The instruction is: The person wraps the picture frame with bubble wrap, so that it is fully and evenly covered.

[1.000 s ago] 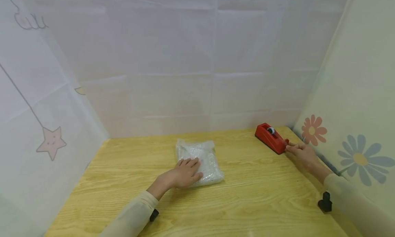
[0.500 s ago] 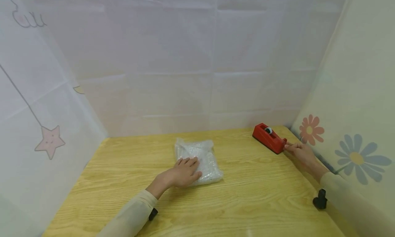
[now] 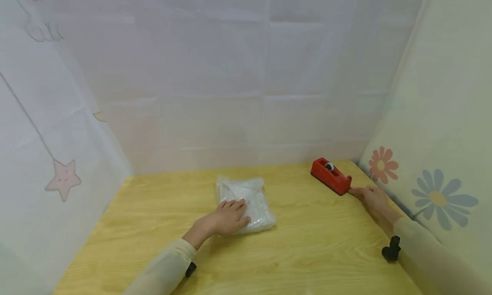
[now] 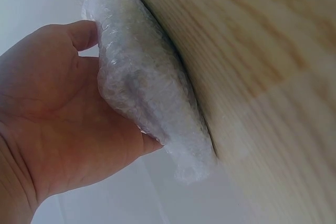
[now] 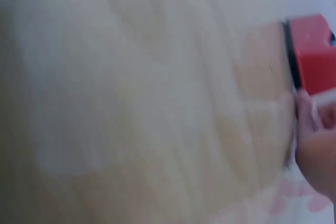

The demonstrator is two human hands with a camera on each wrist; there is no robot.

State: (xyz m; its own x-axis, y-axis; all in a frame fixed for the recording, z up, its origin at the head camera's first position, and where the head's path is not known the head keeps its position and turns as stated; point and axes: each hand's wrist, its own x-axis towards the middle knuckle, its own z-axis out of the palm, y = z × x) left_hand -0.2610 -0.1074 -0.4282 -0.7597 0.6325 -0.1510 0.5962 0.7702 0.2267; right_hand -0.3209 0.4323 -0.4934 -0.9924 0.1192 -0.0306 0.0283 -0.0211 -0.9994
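A flat, rounded-square parcel in bubble wrap (image 3: 255,207) lies on the table. My left hand (image 3: 229,219) rests over its near left part, fingers spread and straight; in the left wrist view the palm (image 4: 79,114) is against the wrap's side. At the far right stands a red tape dispenser (image 3: 324,177) with a small roll of tape (image 3: 329,166) in it. My right hand (image 3: 372,197) is at the dispenser's front end, below the cutter, thumb and fingertips pinched together. The end of tape between them is hardly visible; the right wrist view is blurred.
The table (image 3: 192,261) has a yellow wood grain. A pale sheet (image 3: 215,73) hangs behind its back edge. On the right a sheet with printed flowers (image 3: 437,198) comes close beside my right arm. Black wrist devices (image 3: 391,249) hang under both sleeves.
My right fingertips have slid from beside the dispenser's cutter down toward its base. The left hand stays on the parcel. The whole head view has shifted slightly.
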